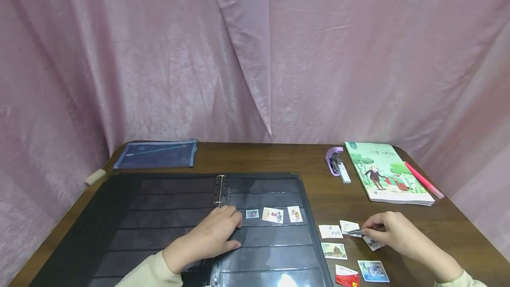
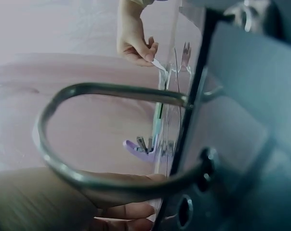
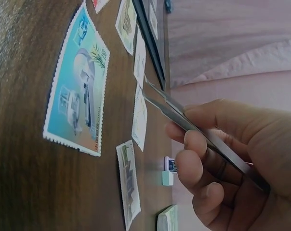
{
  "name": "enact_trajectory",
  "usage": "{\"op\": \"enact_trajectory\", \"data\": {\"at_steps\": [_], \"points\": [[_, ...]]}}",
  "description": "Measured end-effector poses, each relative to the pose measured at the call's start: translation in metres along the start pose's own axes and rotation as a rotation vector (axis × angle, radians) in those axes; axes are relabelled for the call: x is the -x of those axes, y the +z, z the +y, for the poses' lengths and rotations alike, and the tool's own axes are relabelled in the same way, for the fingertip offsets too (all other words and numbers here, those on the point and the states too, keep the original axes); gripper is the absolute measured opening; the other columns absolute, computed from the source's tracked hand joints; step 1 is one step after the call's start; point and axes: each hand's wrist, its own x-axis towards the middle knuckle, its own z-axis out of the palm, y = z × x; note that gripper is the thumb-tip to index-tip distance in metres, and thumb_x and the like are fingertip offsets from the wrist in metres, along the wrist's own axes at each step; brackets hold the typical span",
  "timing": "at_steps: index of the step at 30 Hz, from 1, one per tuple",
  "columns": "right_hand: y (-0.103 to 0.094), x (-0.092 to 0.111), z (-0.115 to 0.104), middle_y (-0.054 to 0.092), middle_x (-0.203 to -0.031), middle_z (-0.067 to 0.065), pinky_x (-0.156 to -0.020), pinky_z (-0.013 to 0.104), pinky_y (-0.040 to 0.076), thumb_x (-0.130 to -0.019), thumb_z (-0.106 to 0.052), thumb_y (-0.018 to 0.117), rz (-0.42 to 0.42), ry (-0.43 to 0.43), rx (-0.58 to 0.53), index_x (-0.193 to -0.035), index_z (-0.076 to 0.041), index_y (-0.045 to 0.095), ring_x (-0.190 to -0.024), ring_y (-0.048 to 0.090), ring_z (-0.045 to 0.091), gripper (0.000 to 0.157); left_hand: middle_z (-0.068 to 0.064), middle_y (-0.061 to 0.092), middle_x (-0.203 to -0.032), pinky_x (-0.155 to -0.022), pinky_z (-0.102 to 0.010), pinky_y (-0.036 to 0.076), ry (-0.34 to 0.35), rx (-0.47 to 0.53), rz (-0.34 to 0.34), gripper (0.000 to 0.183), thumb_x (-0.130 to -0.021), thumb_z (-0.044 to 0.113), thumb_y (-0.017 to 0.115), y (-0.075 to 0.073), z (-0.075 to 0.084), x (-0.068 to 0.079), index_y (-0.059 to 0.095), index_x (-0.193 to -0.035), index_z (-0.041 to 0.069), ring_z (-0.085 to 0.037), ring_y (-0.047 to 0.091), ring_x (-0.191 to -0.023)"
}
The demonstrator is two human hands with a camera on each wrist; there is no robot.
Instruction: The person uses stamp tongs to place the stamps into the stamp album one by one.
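Observation:
My right hand (image 1: 398, 234) pinches metal tweezers (image 3: 184, 120) over the loose stamps on the table. In the right wrist view the two tips stand slightly apart, right at the edges of a pale stamp (image 3: 140, 115) and another white stamp (image 3: 140, 60). A blue stamp (image 3: 80, 89) lies nearer that camera. My left hand (image 1: 213, 234) rests palm down across the middle of an open black stamp album (image 1: 271, 258), beside its metal rings (image 2: 131, 89). Right of the left fingers, a small dark stamp (image 1: 252, 214) and two white-edged stamps (image 1: 272, 215) sit in one row of the page.
Several more stamps lie right of the album, among them a red one (image 1: 347, 277) and one with a building (image 1: 334, 250). Behind are a purple stapler (image 1: 334, 160), a green-covered book (image 1: 388, 176) and a red pen (image 1: 424, 180). A blue zip pouch (image 1: 157, 154) lies back left.

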Motion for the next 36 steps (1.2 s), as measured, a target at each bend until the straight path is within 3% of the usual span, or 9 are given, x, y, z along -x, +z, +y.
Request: {"op": "enact_trajectory", "data": {"at_steps": [8, 16, 23, 36], "points": [[0.004, -0.002, -0.001, 0.060, -0.067, -0.011, -0.050, 0.017, 0.041, -0.083, -0.025, 0.062, -0.006, 0.003, -0.054, -0.079, -0.014, 0.067, -0.057, 0.044, -0.009, 0.013, 0.014, 0.045, -0.068, -0.071, -0.026, 0.036, 0.006, 0.103, -0.006, 0.028, -0.071, 0.029, 0.073, 0.002, 0.003, 0.001, 0.056, -0.088, 0.015, -0.004, 0.037, -0.070], [0.009, -0.006, -0.002, 0.058, -0.065, -0.010, -0.048, 0.018, 0.041, -0.084, -0.026, 0.061, -0.019, -0.006, -0.086, -0.080, -0.014, 0.066, -0.055, 0.043, -0.008, 0.014, 0.005, 0.053, -0.084, -0.077, -0.030, 0.042, -0.037, 0.056, 0.063, 0.035, -0.067, 0.033, 0.075, 0.004, 0.002, 0.001, 0.058, -0.089, 0.013, -0.009, 0.045, -0.079], [0.011, -0.006, -0.001, 0.053, -0.061, -0.008, -0.047, 0.022, 0.047, -0.085, -0.031, 0.057, -0.110, 0.026, -0.209, -0.085, -0.009, 0.064, -0.051, 0.048, -0.004, 0.023, 0.004, 0.054, -0.084, -0.075, -0.029, 0.042, -0.054, 0.049, 0.068, 0.035, -0.066, 0.035, 0.076, 0.004, 0.003, 0.000, 0.061, -0.089, 0.013, -0.010, 0.047, -0.079], [0.003, -0.004, 0.000, 0.053, -0.064, -0.006, -0.051, 0.022, 0.050, -0.088, -0.027, 0.054, -0.120, -0.002, -0.261, -0.086, -0.007, 0.063, -0.054, 0.052, -0.003, 0.023, 0.005, 0.052, -0.081, -0.079, -0.032, 0.042, -0.044, 0.030, 0.052, 0.036, -0.067, 0.039, 0.074, 0.005, 0.002, 0.000, 0.058, -0.086, 0.014, -0.009, 0.046, -0.078]]}}
